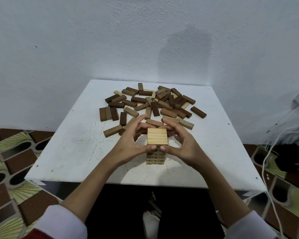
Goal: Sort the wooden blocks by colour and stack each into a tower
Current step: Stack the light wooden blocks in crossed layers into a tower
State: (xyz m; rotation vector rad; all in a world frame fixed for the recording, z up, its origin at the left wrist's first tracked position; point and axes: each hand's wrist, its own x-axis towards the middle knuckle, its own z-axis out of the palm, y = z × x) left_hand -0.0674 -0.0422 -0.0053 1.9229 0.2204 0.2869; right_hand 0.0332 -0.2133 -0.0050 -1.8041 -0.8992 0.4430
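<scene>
A tower of light wooden blocks (157,136) stands at the near middle of the white table (67,152), several layers high, with dark print on its lower blocks. My left hand (128,144) and my right hand (185,145) cup its top from either side. Both thumbs press the near face just under the top layer, and the curved fingers reach round the sides and back. Behind the tower lies a loose pile of blocks (154,104), mostly dark and mid brown with a few light ones among them.
Three brown blocks (108,113) lie side by side at the pile's left edge. White cords (269,152) and a dark bundle (292,152) sit off the table's right edge. A white wall rises behind the table, and patterned floor surrounds it.
</scene>
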